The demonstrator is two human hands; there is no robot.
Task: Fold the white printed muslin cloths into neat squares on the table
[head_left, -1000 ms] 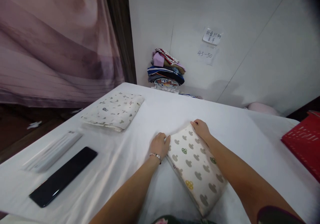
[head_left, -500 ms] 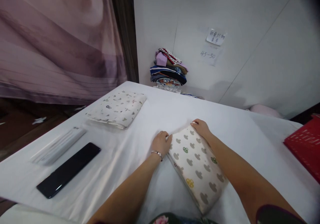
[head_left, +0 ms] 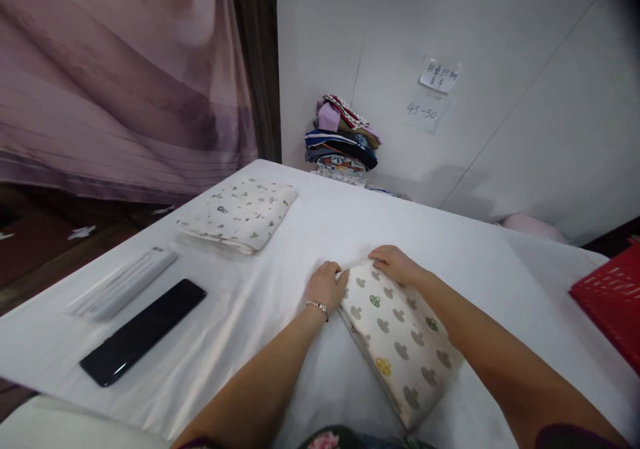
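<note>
A folded white cloth (head_left: 395, 332) printed with grey mushrooms and a few green and yellow ones lies on the white-covered table (head_left: 240, 329) before me. My left hand (head_left: 326, 285), with a bracelet at the wrist, grips its left far corner, thumb on top. On the far edge, my right hand (head_left: 397, 263) pinches the cloth between thumb and fingers, its forearm crossing the right side. Fingertips under the fabric are hidden. Another folded white cloth (head_left: 240, 214) with small scattered prints rests farther back on the left.
A black phone-like slab (head_left: 143, 332) and a clear-wrapped white packet (head_left: 127, 282) lie at the left. Stacked folded fabrics (head_left: 343, 142) stand behind the table by the wall. A red object (head_left: 610, 299) sits at the right edge, and a pink curtain (head_left: 115, 89) hangs at left.
My right hand has slid left along the cloth's far edge, closer to my left hand. The left hand keeps its hold at the corner. The view has shifted slightly.
</note>
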